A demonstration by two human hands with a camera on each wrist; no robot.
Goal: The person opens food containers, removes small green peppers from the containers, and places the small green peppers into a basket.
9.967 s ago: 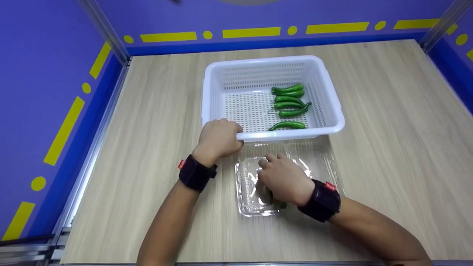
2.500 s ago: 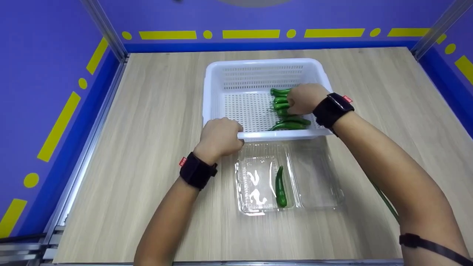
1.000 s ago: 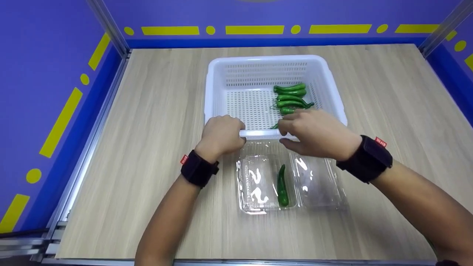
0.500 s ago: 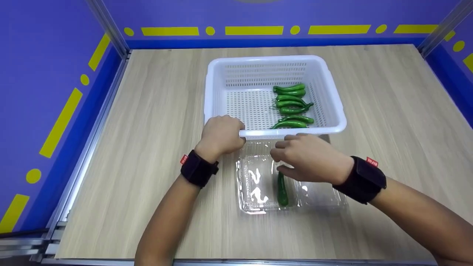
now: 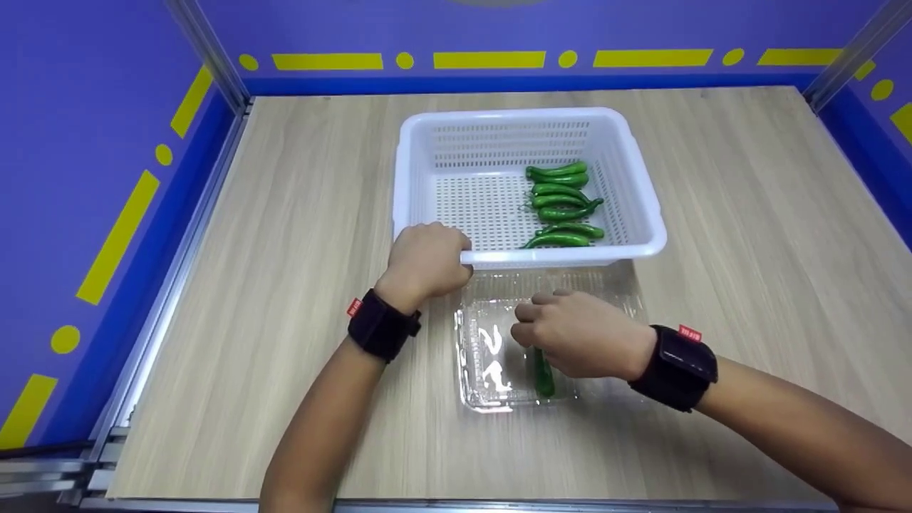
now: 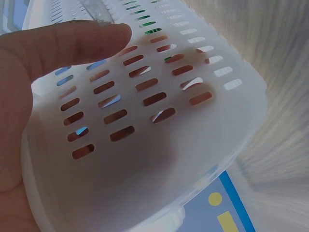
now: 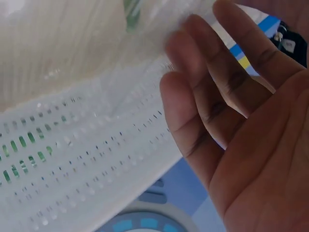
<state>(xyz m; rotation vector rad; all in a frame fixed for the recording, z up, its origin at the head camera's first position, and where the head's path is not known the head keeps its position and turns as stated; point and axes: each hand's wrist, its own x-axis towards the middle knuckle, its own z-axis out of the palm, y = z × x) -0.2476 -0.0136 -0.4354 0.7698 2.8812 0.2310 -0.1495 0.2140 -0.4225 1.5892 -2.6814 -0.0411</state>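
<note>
My left hand (image 5: 427, 260) grips the front left rim of a white plastic basket (image 5: 570, 254); in the left wrist view its thumb (image 6: 91, 46) lies against the slotted outer wall. Below the basket's front sits a clear plastic container (image 5: 467, 370) with a green chili pepper (image 5: 544, 377) in its left half. My right hand (image 5: 584, 335) hovers over that container and covers the pepper's upper end in the head view. In the right wrist view its fingers (image 7: 178, 99) are loosely bent with nothing between them, and the pepper (image 7: 131, 14) shows apart from them.
Several green chili peppers (image 5: 563, 201) lie along the right side of the basket floor. The wooden tabletop (image 5: 299, 214) is bounded by blue panels (image 5: 128, 71) with yellow marks at the back and sides.
My right hand has gone from the container into the basket and back over the container's pepper. The basket now shows another pepper near its front. My left hand has kept its grip.
</note>
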